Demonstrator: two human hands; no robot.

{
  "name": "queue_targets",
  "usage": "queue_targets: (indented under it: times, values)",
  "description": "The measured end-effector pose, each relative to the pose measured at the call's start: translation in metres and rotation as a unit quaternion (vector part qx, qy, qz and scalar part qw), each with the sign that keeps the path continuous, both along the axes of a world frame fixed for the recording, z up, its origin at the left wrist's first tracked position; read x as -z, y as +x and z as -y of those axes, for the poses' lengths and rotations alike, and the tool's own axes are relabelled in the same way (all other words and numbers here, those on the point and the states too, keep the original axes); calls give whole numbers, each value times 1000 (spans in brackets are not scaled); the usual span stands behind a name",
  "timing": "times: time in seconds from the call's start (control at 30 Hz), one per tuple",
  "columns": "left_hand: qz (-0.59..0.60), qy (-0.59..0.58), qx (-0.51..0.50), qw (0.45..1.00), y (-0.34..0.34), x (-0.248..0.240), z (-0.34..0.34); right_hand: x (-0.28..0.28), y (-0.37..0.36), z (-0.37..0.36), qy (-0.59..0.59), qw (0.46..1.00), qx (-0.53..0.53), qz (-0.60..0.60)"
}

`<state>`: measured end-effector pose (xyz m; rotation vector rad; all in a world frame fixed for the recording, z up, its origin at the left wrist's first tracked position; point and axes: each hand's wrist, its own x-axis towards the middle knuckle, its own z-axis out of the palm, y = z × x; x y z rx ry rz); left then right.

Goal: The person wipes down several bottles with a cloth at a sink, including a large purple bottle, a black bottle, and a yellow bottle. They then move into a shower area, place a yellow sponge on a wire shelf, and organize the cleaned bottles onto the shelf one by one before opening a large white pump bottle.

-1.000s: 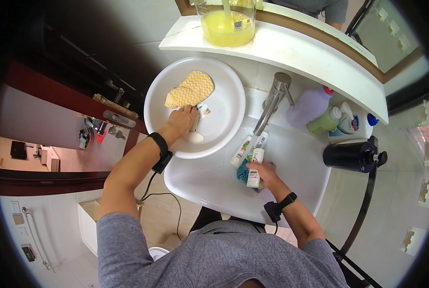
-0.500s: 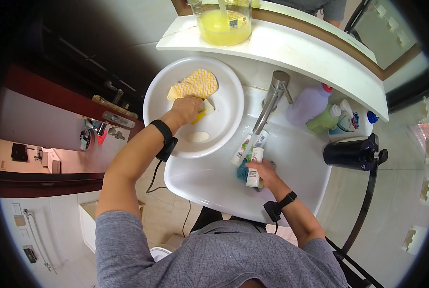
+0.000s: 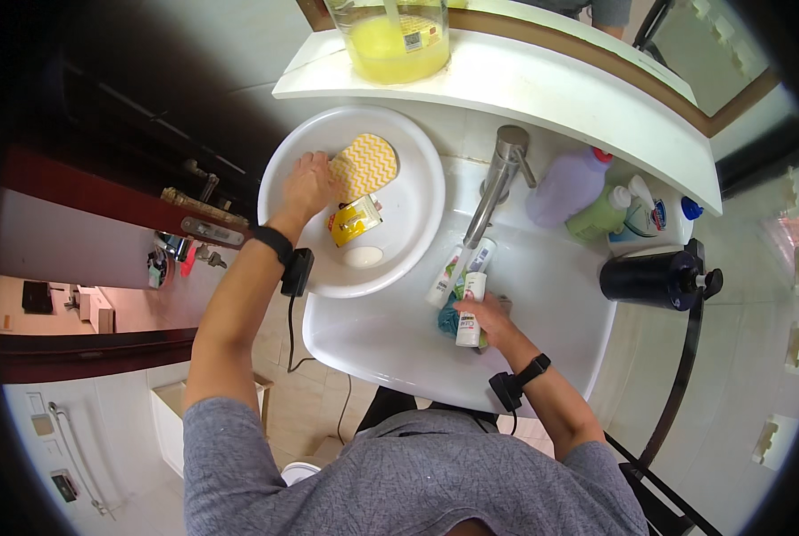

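Left hand: off packet, now by mitt, grip unclear | right hand: wrapped round bottle | packet lies free

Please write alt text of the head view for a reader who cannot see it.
The right hand grips a white bottle at a sink; the left hand is in a white basin, beside a yellow zigzag-patterned item and yellow packet.

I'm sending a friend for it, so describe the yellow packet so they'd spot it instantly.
From the white sink, look left to the round white basin. Inside, the yellow packet lies between the zigzag-patterned cloth and the white oval piece. Unlike both, it has straight edges and a bright yellow face.
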<state>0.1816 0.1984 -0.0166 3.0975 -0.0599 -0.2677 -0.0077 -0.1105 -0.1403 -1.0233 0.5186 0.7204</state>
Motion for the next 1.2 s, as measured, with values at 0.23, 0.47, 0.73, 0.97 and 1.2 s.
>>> queue_targets:
  times: [0.23, 0.47, 0.73, 0.97, 1.2]
  values:
    - [-30, 29, -18, 999, 6, -16, 7, -5, -10, 5, -337, 872, -292, 203]
    - [114, -258, 8, 959, -60, -98, 38, -16, -17, -5, -452, 713, -443, 301]
    - [-123, -459, 2, 880, -207, -15, 127, 27, -10, 23, -331, 770, -173, 517]
    - [-7, -397, -166, 903, -186, 70, 156, -41, 4, 8, -85, 986, 147, 6]
    - [144, -424, 91, 889, -200, 71, 179, -28, 33, -19, 234, 960, 150, 14]
